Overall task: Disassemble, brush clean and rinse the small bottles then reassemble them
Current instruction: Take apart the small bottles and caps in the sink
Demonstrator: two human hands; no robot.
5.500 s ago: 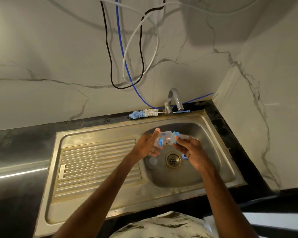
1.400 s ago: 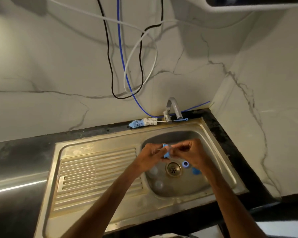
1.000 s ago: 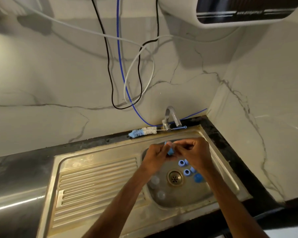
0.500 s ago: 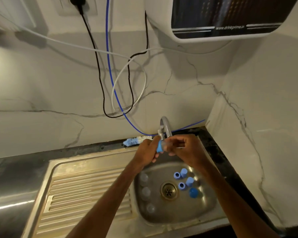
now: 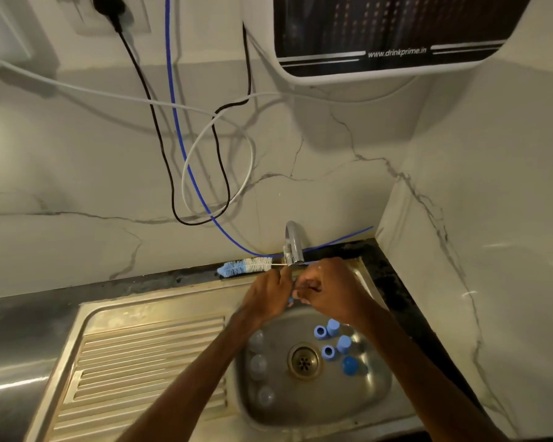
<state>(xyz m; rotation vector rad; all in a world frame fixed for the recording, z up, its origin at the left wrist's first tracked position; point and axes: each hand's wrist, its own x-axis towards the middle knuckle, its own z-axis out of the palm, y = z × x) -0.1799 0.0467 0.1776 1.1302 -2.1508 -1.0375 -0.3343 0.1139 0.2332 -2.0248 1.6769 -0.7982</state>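
Against a marble wall [image 5: 77,173], a purifier [image 5: 396,33] hung above a dark worktop [image 5: 20,330] and its steel sink [image 5: 173,311]. Black, white and blue cables [image 5: 160,148] looped down the wall. A person's arms reached over the basin, with the left hand [image 5: 267,299] and right hand [image 5: 328,290] held knuckle to knuckle just under the tap [image 5: 292,244]. Behind the hands, a blue-and-white brush [image 5: 246,266] lay along the sink's back edge, its wire stem running behind the tap. Three clear bottles [image 5: 257,363] sat in a row on the basin floor left of the drain [image 5: 304,362]. Five blue caps [image 5: 344,343] clustered to the right of it, apart from the bottles. The left grip pinched a small blue part [image 5: 290,302], only a sliver of it showing. The right grip was curled tight on the same part.
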